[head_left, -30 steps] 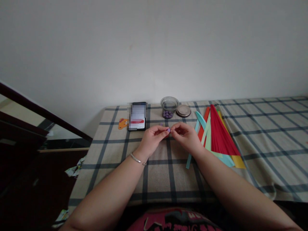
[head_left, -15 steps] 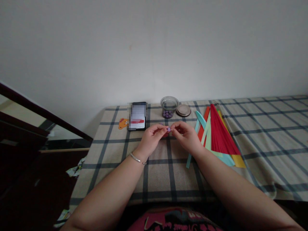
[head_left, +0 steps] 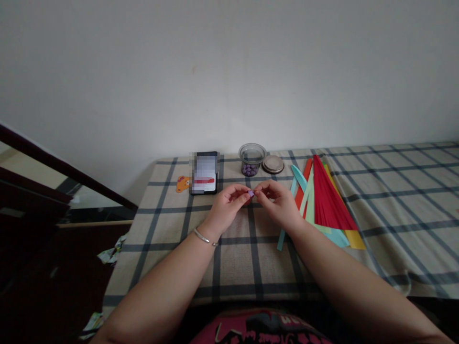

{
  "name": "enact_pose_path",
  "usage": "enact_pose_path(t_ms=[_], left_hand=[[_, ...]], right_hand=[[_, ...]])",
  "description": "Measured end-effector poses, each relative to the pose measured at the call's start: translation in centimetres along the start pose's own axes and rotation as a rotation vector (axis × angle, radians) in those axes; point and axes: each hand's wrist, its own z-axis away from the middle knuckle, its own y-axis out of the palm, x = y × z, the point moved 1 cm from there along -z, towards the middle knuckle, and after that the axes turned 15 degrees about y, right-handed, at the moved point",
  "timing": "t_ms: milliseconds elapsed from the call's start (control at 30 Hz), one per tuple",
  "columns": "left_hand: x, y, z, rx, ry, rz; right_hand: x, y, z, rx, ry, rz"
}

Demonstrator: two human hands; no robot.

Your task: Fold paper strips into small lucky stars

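Fingertips of my left hand (head_left: 226,206) and my right hand (head_left: 278,204) meet over the near middle of the table. Between them is a small purple paper star (head_left: 251,193), pinched from both sides; its fine shape is partly covered by the fingers. Beyond the hands stands a clear plastic jar (head_left: 252,155) with several purple stars (head_left: 250,170) at its bottom. Its round lid (head_left: 273,164) lies beside it on the right. Coloured paper strips (head_left: 332,203), mostly red, fan out to the right of my right hand.
A phone (head_left: 204,173) with a blurred screen rests at the back left, by an orange bear-shaped cutout (head_left: 182,184). Checked cloth (head_left: 172,229) covers the table, which meets a white wall (head_left: 229,71). Wrappers (head_left: 112,253) lie off its left side, near a dark rail (head_left: 71,167).
Both hands stay in nearly the same place. The fingers have shifted slightly around the purple star, which sits turned a little differently between them.
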Motion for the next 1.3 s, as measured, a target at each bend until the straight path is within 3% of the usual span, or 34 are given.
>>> enact_pose_path(t_ms=[433,1300], left_hand=[[-0.25,0.11,-0.06,-0.016,-0.021,0.006],[-0.26,0.07,0.06,-0.039,-0.006,-0.070]], right_hand=[[0.52,-0.11,0.36,-0.019,-0.076,0.102],[-0.01,0.17,0.07,0.009,0.011,0.026]])
